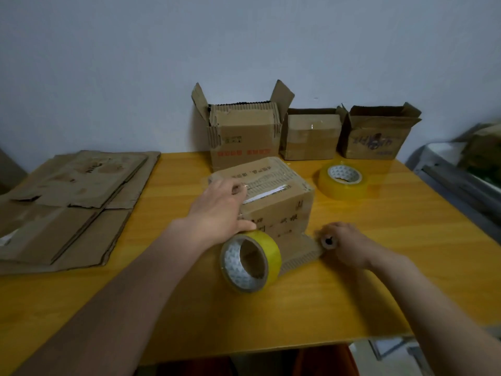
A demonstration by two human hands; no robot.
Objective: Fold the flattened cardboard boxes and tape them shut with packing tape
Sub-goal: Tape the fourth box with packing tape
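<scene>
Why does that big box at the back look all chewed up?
The tall open box by the wall has ragged, torn edges down its front corners and along its top flap, so the wavy inner cardboard shows. The two smaller boxes beside it look tidier.

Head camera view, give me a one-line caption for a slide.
Left hand steadies a taped box while the right hand grips a small cutter beside an upright tape roll.

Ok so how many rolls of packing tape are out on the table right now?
2. One roll stands on edge at the near centre, just below the left hand. The other roll lies flat further back on the right. None seem hidden.
</scene>
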